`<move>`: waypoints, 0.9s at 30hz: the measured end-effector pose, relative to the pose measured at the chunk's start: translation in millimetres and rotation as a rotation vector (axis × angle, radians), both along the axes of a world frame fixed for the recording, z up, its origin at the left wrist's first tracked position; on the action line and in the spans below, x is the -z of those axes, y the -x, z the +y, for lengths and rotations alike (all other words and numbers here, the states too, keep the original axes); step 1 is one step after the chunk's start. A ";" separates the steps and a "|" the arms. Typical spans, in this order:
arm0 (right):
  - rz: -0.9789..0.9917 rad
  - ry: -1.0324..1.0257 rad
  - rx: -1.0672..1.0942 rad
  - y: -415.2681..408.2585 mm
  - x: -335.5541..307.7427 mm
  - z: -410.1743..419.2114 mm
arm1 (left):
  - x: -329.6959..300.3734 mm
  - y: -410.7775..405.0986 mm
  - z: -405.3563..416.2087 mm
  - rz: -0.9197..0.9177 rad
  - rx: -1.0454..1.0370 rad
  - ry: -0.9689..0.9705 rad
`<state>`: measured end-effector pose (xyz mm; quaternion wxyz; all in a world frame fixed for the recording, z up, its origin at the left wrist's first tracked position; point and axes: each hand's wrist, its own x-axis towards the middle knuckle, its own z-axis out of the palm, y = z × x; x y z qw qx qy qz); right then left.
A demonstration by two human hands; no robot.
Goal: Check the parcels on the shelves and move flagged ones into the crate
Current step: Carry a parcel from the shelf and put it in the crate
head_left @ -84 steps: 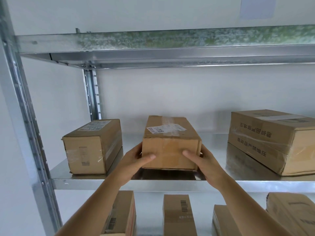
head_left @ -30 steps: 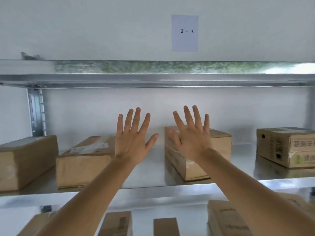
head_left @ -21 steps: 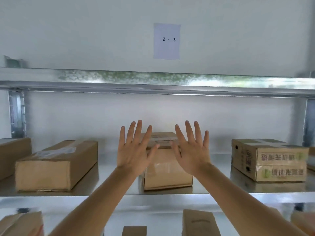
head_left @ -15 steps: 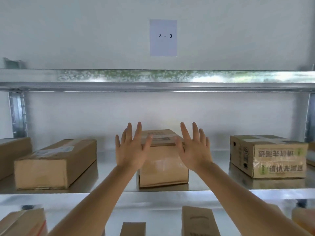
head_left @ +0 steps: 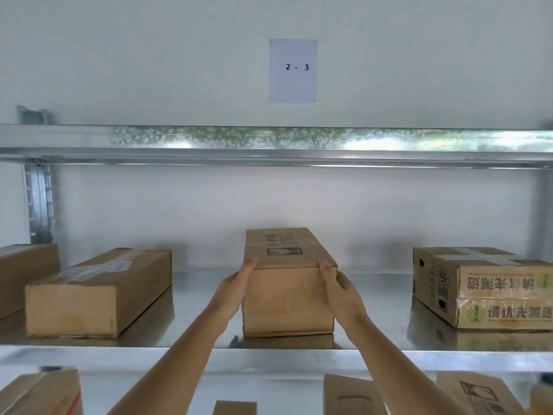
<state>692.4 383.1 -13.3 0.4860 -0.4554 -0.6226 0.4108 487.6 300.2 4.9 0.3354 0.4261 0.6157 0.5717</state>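
A long brown cardboard parcel [head_left: 287, 292] stands end-on in the middle of the metal shelf [head_left: 269, 351], with black printed marks on its top. My left hand [head_left: 236, 286] holds its left side, thumb at the upper front corner. My right hand [head_left: 338, 287] holds its right side, thumb on the upper front corner. The fingers of both hands are hidden behind the parcel's sides. The parcel's base rests on the shelf.
A labelled parcel [head_left: 95, 292] lies to the left, another box [head_left: 27, 274] at the far left, and a taped box with green print [head_left: 484, 286] to the right. Several parcels sit on the shelf below [head_left: 350, 396]. A paper sign "2 - 3" [head_left: 293, 70] hangs on the wall.
Both hands, spread open in the air in front of the shelf, have come down and closed on the sides of the middle parcel. My view has shifted right and closer.
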 end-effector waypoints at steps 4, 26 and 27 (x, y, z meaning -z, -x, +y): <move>0.194 0.083 -0.191 -5.6 15.2 -9.0 | 10.2 9.7 -7.4 0.009 0.129 -0.024; 0.376 0.178 -0.436 -2.5 46.0 23.8 | 64.0 43.3 -2.5 -0.095 0.488 -0.244; 0.378 0.171 -0.442 -2.2 46.2 23.3 | 64.1 43.5 -2.7 -0.101 0.491 -0.244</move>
